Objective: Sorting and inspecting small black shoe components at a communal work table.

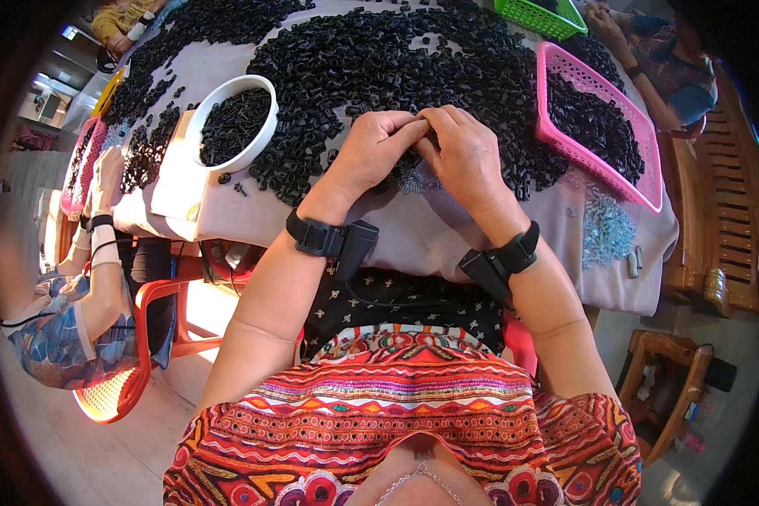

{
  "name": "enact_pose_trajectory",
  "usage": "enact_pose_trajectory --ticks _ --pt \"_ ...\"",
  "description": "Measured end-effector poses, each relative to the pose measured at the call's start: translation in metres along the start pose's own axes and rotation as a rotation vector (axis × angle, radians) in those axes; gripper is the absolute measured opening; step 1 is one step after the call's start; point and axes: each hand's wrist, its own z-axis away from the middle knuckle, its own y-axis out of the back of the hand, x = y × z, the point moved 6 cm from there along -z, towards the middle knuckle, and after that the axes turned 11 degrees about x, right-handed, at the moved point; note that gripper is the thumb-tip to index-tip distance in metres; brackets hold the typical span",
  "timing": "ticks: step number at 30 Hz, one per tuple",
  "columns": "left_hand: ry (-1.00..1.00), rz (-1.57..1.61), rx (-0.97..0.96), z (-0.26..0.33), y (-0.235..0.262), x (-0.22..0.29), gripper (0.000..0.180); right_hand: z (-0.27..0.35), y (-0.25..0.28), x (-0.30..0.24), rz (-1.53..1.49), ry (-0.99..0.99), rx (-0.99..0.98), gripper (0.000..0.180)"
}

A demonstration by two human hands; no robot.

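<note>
My left hand [378,150] and my right hand [465,156] meet fingertip to fingertip over the near part of a broad heap of small black plastic parts [354,63]. The fingers of both are pinched together, and whatever lies between them is hidden. Below my hands, a few clear bits [417,180] lie on the pale tablecloth [396,221]. To the left of the heap stands a white bowl [271,126] with thin black pieces inside. A pink basket [545,122] on the right holds more small black parts.
Clear bluish bits [607,228] are piled near the table's right edge. A green basket [548,18] sits at the far right. Other people work around the table, one on a red chair [148,316] at left. A wooden bench [729,194] stands at right.
</note>
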Motion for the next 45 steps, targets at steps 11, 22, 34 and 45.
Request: enact_pose_trajectory --ticks 11,22,34,45 --pt "-0.041 0.026 0.27 -0.004 0.027 0.0 0.022 -0.021 0.082 0.061 0.22 -0.27 0.425 0.035" --pt "-0.425 -0.573 0.032 0.0 0.008 0.015 0.019 -0.021 0.088 0.066 0.275 -0.13 0.359 0.029" --pt "-0.405 -0.696 0.098 -0.003 0.014 0.002 0.014 0.008 0.006 0.026 -0.103 -0.167 -0.322 0.011" --pt "-0.43 -0.656 0.012 0.002 0.01 0.009 0.019 0.011 0.004 0.018 0.013 -0.113 -0.374 0.009"
